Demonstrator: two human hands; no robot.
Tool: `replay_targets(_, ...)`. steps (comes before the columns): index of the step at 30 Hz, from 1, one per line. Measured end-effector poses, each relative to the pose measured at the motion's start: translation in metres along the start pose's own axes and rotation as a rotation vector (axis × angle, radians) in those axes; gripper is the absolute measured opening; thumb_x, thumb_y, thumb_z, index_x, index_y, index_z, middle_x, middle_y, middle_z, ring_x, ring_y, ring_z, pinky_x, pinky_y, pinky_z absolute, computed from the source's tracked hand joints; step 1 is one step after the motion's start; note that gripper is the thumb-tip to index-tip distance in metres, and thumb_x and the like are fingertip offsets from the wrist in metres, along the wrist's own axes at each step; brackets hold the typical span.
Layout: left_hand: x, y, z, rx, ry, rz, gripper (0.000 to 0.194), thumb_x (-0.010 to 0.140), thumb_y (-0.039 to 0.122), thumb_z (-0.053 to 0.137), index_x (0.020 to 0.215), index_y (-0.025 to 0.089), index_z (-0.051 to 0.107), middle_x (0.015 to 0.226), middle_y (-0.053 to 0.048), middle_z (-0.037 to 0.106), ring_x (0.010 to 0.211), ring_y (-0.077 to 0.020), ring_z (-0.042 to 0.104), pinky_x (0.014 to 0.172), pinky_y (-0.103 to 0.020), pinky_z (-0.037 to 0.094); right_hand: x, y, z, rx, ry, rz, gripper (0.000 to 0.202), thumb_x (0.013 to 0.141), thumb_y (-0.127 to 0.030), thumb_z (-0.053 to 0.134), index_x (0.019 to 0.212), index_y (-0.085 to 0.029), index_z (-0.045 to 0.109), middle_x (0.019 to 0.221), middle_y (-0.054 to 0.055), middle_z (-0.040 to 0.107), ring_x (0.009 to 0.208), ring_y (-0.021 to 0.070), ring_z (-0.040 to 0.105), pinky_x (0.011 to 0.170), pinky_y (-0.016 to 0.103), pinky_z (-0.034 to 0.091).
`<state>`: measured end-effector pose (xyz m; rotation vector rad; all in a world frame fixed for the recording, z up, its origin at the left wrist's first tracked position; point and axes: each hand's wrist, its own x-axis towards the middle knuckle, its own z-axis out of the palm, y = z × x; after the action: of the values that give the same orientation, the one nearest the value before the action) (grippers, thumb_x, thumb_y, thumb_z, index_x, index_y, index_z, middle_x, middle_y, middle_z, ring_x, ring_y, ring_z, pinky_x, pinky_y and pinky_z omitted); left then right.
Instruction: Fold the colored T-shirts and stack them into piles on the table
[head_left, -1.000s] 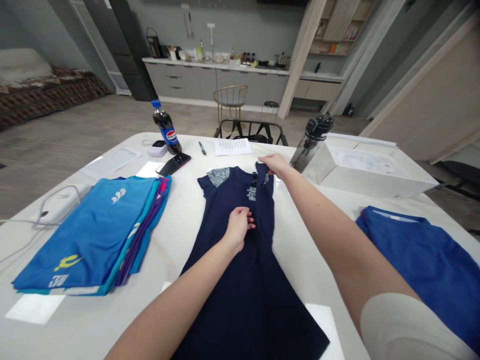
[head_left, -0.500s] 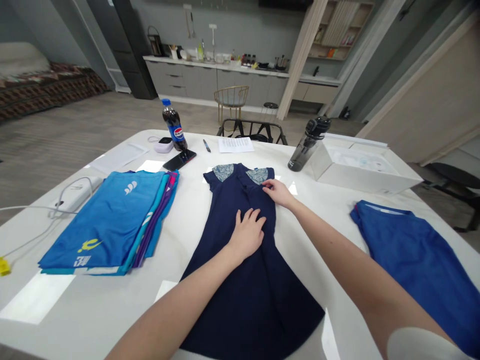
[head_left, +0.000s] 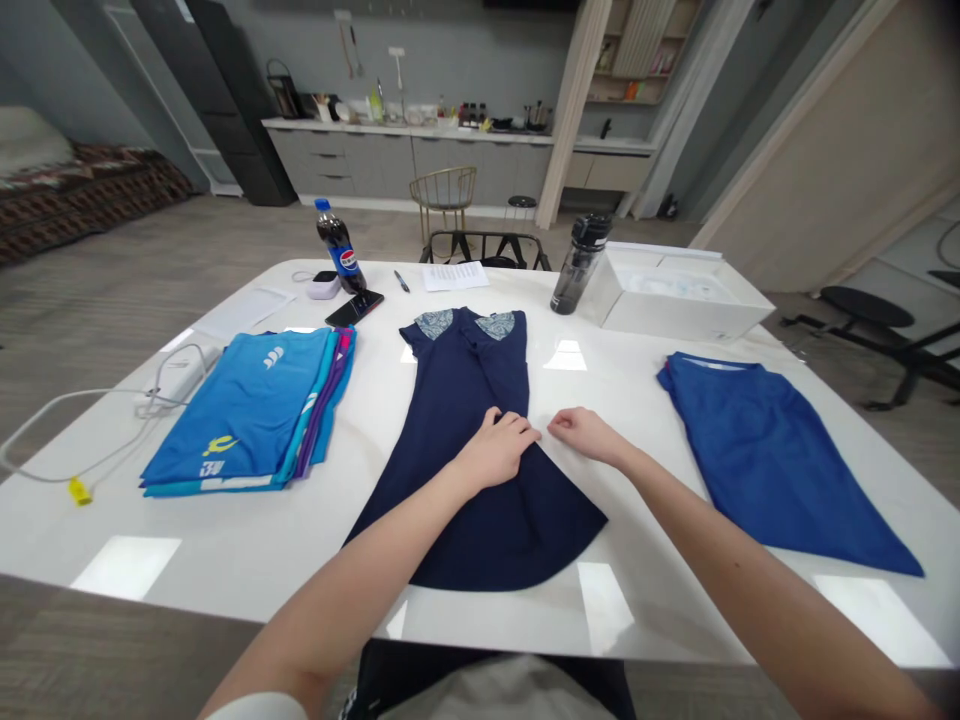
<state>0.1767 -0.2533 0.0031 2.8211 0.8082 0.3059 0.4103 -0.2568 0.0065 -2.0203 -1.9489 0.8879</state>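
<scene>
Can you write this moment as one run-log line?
left hand: on navy dress | right hand: curled, just right of dress | dress: spread on white table | sides: jersey stack left, blue garment right

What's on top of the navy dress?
Your left hand rests on the navy dress, its forearm crossing over it. The right hand is beside it, over the table. Fabric beneath the left hand and forearm is hidden.

The right hand (head_left: 586, 434) has moved off the navy dress (head_left: 457, 405), down beside its waist
</scene>
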Motion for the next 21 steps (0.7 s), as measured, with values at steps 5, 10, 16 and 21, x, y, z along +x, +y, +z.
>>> replay_targets(5,0.010,-0.009,-0.002,0.047,-0.082,-0.021,0.056,0.084,0.004,0.044,0.136,0.021,0.058,0.129,-0.010,0.064,0.118,-0.0271,0.052,0.099,-0.047,0.038,-0.080,0.008,0.021,-0.015,-0.038,0.054,0.043,0.084,-0.063,0.067,0.087,-0.020,0.071,0.083,0.007,0.073,0.074,0.0213,0.066,0.067,0.029,0.044)
replay_targets(10,0.027,-0.019,-0.005,0.061,-0.174,0.010,0.047,0.079,0.003,0.048,0.116,0.023,0.069,0.116,-0.008,0.066,0.110,-0.0267,0.054,0.094,-0.043,0.038,-0.126,0.004,0.043,-0.140,0.056,0.088,0.027,0.084,-0.045,0.071,0.076,-0.021,0.062,0.084,0.007,0.070,0.077,0.0217,0.063,0.065,0.029,0.038)
replay_targets(16,0.009,-0.017,-0.037,0.032,-0.037,-0.012,0.024,0.082,0.008,0.052,0.095,0.022,0.067,0.109,-0.006,0.065,0.105,-0.0244,0.056,0.090,-0.041,0.039,-0.164,-0.047,0.035,0.207,0.143,-0.096,0.014,0.085,-0.031,0.066,0.080,-0.022,0.057,0.068,-0.004,0.057,0.065,0.0148,0.052,0.062,0.027,0.035)
replay_targets(21,-0.052,-0.016,-0.049,0.134,0.010,-0.092,0.023,0.087,0.008,0.049,0.096,0.022,0.065,0.112,-0.007,0.064,0.107,-0.0255,0.056,0.092,-0.043,0.039,-0.183,-0.107,0.058,0.451,-0.069,-0.289,0.022,0.089,-0.039,0.066,0.104,-0.022,0.066,0.066,-0.006,0.058,0.060,0.0120,0.051,0.059,0.025,0.036)
